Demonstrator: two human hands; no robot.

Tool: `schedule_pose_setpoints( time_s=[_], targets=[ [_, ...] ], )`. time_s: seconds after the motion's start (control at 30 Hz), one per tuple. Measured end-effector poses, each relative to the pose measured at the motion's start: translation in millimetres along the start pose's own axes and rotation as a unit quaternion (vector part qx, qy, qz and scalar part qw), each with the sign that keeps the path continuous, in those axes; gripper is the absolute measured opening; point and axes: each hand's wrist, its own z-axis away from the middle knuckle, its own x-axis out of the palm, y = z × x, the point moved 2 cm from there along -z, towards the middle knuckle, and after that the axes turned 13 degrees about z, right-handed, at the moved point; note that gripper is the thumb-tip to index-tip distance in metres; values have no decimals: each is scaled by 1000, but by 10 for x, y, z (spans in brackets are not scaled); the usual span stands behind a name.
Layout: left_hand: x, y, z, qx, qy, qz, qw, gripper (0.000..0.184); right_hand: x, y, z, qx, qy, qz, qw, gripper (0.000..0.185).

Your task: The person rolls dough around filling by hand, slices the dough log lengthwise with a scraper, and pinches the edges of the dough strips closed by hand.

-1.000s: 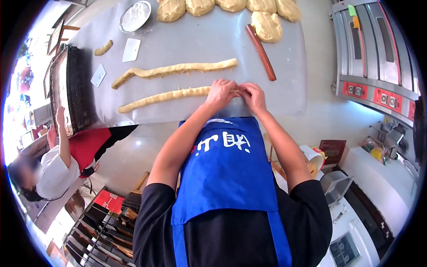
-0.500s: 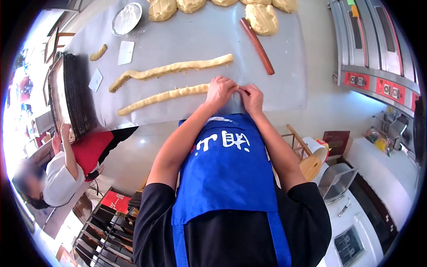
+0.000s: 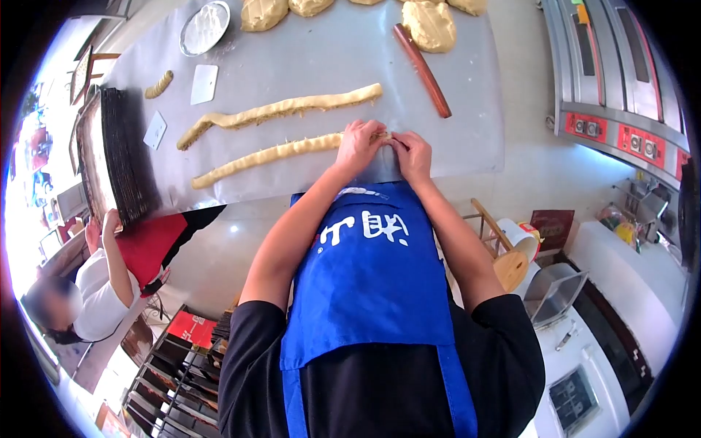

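Note:
The near dough rope [image 3: 274,155] lies on the grey work table, its right end running under my left hand [image 3: 358,148]. The fingers of that hand are curled round the end of the rope. My right hand [image 3: 413,155] pinches the tip of the same rope, close beside the left. A short bit of dough shows between the two hands. Farther back lies a second dough rope [image 3: 285,108], bent at its left end and apart from my hands. A reddish-brown rolling pin [image 3: 423,71] rests behind my right hand.
Several dough lumps [image 3: 429,28] line the far edge. At left are a bowl of white powder [image 3: 205,29], two white scrapers [image 3: 204,84], a small dough piece [image 3: 158,85] and stacked dark trays [image 3: 128,157]. A co-worker [image 3: 102,281] stands left; an oven [image 3: 621,80] stands right.
My hands stay at the right end of the near rope, with small finger movements. More dough shows between them now. The view has shifted slightly.

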Motion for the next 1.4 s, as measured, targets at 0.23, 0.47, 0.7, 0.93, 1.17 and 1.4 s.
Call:
schedule_pose_setpoints(
  time_s=[0.23,0.47,0.7,0.93,1.17,1.4],
  targets=[
    [-17,10,28,-12,5,20,1000,45,97,19,165,14,9,-16,1000,13],
    [-130,-17,70,-57,-1,68,996,52,8,27,-53,-38,-63,3,997,24],
    [-468,-79,101,29,-81,-173,981,38,57,9,-226,-126,-161,52,978,31],
    [-477,-109,119,-22,-130,-108,985,40,183,-94,-221,-232,-97,27,967,33],
    [-595,-308,160,17,-80,-76,994,33,149,-324,-232,-222,-102,34,969,29],
    [-560,-305,138,33,-18,-57,998,22,284,-265,-156,-248,-41,48,967,20]
  ],
)
